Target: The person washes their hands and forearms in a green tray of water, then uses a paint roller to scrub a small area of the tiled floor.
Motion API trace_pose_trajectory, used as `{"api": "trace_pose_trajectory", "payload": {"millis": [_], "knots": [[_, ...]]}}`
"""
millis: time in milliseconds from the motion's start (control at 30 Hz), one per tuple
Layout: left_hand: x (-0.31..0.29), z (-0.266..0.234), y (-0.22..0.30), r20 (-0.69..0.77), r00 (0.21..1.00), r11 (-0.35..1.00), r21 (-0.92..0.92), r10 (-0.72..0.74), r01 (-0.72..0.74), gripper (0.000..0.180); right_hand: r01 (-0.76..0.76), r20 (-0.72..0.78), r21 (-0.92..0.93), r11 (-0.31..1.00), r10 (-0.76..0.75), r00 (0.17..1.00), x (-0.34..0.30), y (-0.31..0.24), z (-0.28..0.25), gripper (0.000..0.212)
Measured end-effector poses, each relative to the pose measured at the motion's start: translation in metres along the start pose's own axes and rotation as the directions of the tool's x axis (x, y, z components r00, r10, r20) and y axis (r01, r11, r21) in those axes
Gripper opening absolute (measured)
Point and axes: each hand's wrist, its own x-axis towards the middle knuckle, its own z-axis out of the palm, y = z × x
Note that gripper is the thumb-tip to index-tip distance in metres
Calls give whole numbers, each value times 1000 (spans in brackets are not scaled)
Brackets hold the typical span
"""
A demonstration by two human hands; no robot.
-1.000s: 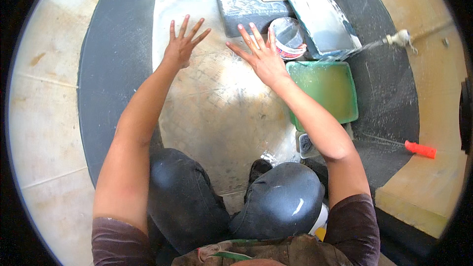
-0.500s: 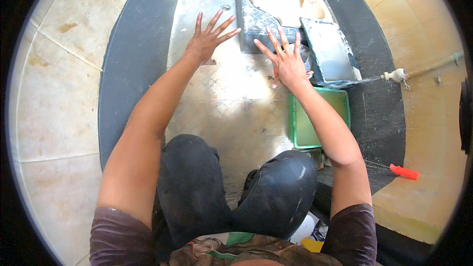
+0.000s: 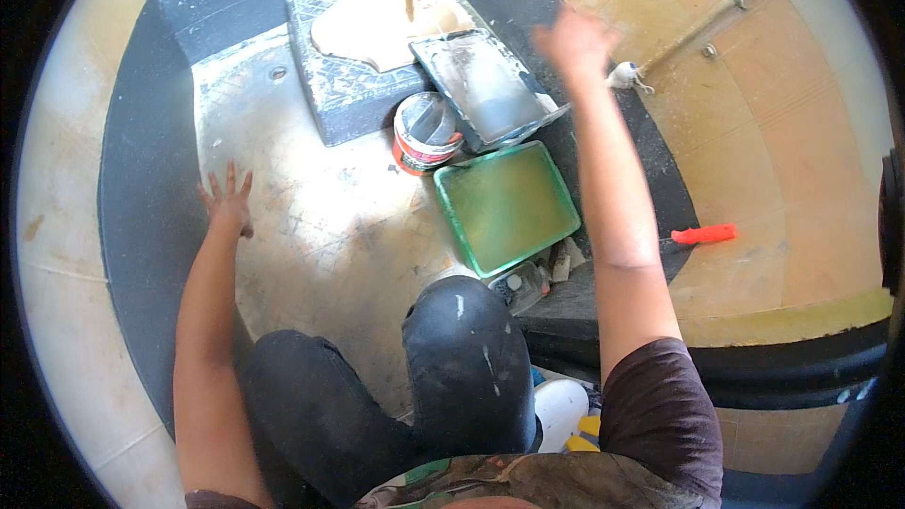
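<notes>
- My left hand point(image 3: 226, 205) hung at the left, near the dark grey painted wall point(image 3: 141, 188), holding nothing; its fingers stood spread apart. I could not tell whether they touched anything.
- My right hand point(image 3: 579, 43) was raised at the far right, empty as far as I could see. It was blurred, so I could not tell how far apart its fingers were, or whether it touched anything.
- The thing nearest that hand was the small white plastic tap point(image 3: 623, 76) on the tan tiled wall point(image 3: 716, 132), just right of my wrist. A long, pale pipe point(image 3: 698, 26) ran from it toward the far right.
- Left of my right forearm lay the rectangular, dark-blue-rimmed tray point(image 3: 476, 71) with a grey inside, tilted. Its far left part overlapped the dark grey, pale-streaked block point(image 3: 353, 108).
- On top of that block lay the flat, cream-coloured, irregular slab point(image 3: 353, 33).
- Just left of the blue tray stood the round white plastic bucket point(image 3: 415, 153) with a red band, dark grey pieces inside.
- Nearer me was the rectangular green plastic tray point(image 3: 458, 226), its inside murky yellow-green.
- Between it and my right knee sat the small, clear plastic container point(image 3: 521, 285).
- Right of my forearm was the tool with a bright red handle point(image 3: 705, 234).
</notes>
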Motion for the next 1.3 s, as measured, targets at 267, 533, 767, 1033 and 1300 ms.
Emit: {"api": "trace_pose_trajectory", "payload": {"millis": [267, 533, 767, 1033, 1300], "knots": [[24, 56, 7, 152, 986, 994, -96, 72, -58, 106, -399, 533, -81, 913, 378, 757, 34, 160, 42, 52], [9, -25, 6, -533, 844, 237, -829, -60, -507, 60, -906, 794, 297, 300, 450, 409, 90, 190, 130, 35], [-83, -125, -25, -576, 775, -116, -778, -262, -617, 45, -832, 821, 531, -162, 342, 457, 47, 164, 124, 47], [-93, -121, -5, -576, 816, -32, -816, -37, -577, 45, -769, 360, 335, 544, 680, 638, -101, 134, 143, 58], [-67, -91, 16, -348, 937, -34, -937, 17, -347, 50, 358, 863, -406, 841, 482, -152, -119, 288, 155, 55]]}}
